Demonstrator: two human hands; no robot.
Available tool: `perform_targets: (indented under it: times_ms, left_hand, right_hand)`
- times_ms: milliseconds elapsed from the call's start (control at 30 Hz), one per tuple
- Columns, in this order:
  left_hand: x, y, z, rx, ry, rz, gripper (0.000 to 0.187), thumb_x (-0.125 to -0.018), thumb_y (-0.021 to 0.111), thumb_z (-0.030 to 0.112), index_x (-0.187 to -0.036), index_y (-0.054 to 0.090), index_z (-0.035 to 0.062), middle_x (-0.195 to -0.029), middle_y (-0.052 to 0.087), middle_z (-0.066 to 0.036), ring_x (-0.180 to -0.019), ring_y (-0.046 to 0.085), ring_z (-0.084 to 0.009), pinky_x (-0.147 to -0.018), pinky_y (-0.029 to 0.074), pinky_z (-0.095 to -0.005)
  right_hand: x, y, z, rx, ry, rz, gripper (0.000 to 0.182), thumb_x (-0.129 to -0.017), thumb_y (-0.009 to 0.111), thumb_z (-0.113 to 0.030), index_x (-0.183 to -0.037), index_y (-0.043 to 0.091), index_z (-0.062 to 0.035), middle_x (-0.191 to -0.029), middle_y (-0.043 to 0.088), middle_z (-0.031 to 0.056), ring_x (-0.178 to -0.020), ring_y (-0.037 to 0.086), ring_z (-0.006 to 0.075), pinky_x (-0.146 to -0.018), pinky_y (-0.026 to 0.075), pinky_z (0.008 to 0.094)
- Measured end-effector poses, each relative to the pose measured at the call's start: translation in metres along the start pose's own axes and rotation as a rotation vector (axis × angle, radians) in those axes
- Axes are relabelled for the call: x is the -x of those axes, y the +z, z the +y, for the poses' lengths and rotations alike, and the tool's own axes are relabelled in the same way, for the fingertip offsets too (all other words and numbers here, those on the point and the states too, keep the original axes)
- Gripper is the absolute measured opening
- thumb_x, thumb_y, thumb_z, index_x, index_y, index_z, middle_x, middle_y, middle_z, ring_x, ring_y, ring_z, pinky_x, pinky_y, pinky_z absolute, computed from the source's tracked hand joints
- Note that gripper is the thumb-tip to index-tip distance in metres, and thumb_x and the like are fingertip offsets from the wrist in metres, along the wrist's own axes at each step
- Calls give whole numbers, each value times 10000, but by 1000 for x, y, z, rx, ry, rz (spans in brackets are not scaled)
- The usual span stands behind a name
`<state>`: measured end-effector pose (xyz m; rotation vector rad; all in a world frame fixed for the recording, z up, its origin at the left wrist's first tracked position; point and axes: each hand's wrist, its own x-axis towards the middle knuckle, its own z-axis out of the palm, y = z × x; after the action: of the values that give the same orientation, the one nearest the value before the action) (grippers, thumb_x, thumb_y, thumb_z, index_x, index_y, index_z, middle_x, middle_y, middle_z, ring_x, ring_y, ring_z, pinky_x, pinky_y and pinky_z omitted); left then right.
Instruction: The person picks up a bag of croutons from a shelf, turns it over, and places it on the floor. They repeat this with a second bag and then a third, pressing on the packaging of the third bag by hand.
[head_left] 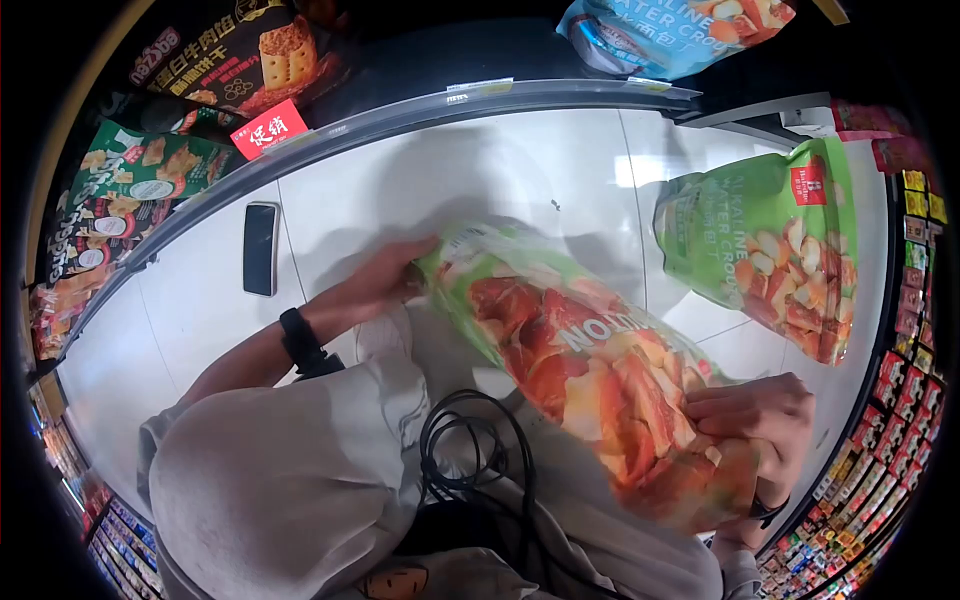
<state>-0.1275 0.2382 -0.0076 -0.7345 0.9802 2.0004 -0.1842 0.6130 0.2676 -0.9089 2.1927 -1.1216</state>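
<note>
A large snack bag (585, 370) with green edges and a picture of toasted bread chunks lies slantwise between my hands, slightly blurred. My left hand (400, 268) is closed on its upper left end; the fingers are partly hidden behind the bag. At the lower right end, my right hand (755, 425) grips the bag's edge with bent fingers. To the right, apart from both hands, is a similar green snack bag (765, 250) on the pale tiled floor.
A phone (260, 248) lies on the floor at left. Beyond a curved shelf edge (390, 122) sit a blue snack bag (680, 35) and several dark and green packets (150, 165). A coiled black cable (465, 450) hangs over my lap. Stocked shelves (890, 430) stand at right.
</note>
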Motion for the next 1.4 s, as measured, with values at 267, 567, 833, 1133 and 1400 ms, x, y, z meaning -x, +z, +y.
perform_targets:
  times_ms: [267, 567, 833, 1133, 1400]
  left_hand:
    - [-13, 12, -6, -28, -52, -88, 482, -997, 503, 476, -1217, 571, 53, -1121, 615, -3, -926, 619, -85, -727, 537, -253]
    - [-3, 19, 8, -299, -35, -37, 405, -980, 554, 456, -1039, 681, 76, -892, 671, 36, -722, 603, -28, -624, 473, -208]
    - [-21, -21, -6, -574, -148, -35, 443, -974, 511, 498, -1036, 673, 90, -919, 651, 14, -820, 566, -46, -707, 454, -274]
    - [-10, 31, 1, -1089, 308, -4, 581, -965, 514, 459, -1365, 505, 38, -1383, 535, -177, -1273, 513, -290, -1046, 399, -364]
    - [-36, 45, -7, -957, 245, -358, 549, -1048, 355, 432, -1471, 391, 84, -1463, 461, -138, -1326, 454, -264, -1138, 336, -359]
  right_hand:
    - [-14, 8, -13, 274, -144, -105, 131, -733, 668, -67, -847, 724, -36, -890, 741, 77, -859, 734, 275, -664, 615, 366]
    - [-15, 6, -14, 345, -105, -131, 324, -640, 638, -41, -946, 736, -85, -989, 736, 29, -939, 720, 210, -668, 612, 321]
    - [-25, 27, -26, 447, -234, -348, 185, -783, 673, -139, -964, 670, -100, -1051, 709, 13, -978, 700, 169, -659, 593, 277]
    - [-46, 56, -25, 546, -414, -281, 211, -709, 636, -118, -897, 622, -23, -972, 662, 77, -902, 686, 199, -644, 572, 273]
    - [-55, 56, -25, 523, -441, -232, 207, -708, 627, -111, -902, 618, -37, -895, 655, 34, -792, 677, 169, -608, 548, 257]
